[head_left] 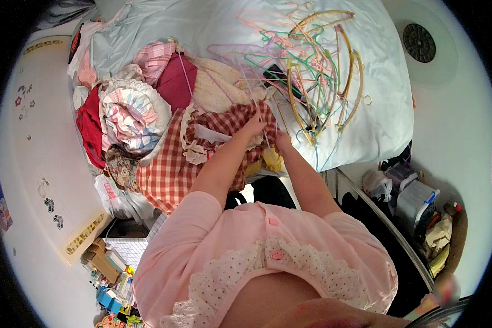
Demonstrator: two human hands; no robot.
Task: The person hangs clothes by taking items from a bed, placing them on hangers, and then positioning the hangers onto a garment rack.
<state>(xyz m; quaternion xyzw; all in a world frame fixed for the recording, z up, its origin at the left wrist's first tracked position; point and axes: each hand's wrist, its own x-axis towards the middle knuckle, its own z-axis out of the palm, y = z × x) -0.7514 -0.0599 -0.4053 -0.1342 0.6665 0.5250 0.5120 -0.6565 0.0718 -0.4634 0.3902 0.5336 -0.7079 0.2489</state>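
A red-and-cream checked garment (164, 164) with a ruffled, lace-edged neckline lies across the front of the bed, partly under my left forearm. My left hand (257, 123) grips its checked cloth, with a thin pale clothes hanger (248, 84) running past the fingers. My right hand (284, 143) is curled at the cloth's right edge, close to the hanger's lower part; its fingertips are hidden. Just below both hands is a bit of yellow cloth (272, 159). Behind them lies a cream patterned garment (217, 78), with a thin purple hanger (184, 69) over its left side.
Many coloured hangers (311, 82) lie tangled on the pale bed cover (385, 115), a dark object (276, 76) among them. Folded clothes (133, 117) are heaped at left. A white grid-patterned box (127, 248) stands below. At right are a metal rail (387, 225) and a grey bin (414, 203).
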